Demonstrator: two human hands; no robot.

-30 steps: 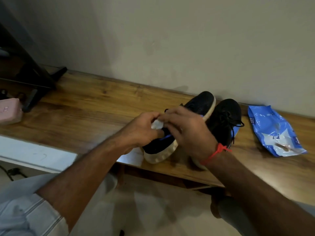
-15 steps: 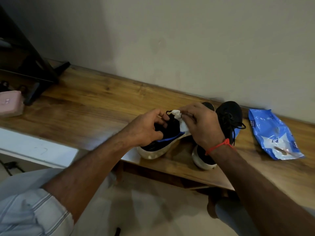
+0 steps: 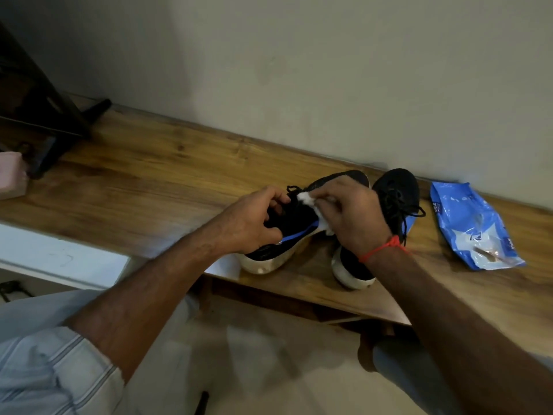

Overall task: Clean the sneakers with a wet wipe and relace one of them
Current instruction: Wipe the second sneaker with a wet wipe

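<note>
Two hands pinch sneaker and wipe (blue packet nearby).

A long wooden bench top with a warm brown grain runs along a plain pale wall, from the far left toward the near right. Two black sneakers with white soles sit side by side near its front edge, toes pointing at the wall. The left sneaker is tilted, with a blue strip along its side. The right sneaker stands flat, its black laces loose. Well apart to the right lies a flat blue wipes packet. At the far left end rest a pink object, cut off by the frame, and a dark stand.
</note>
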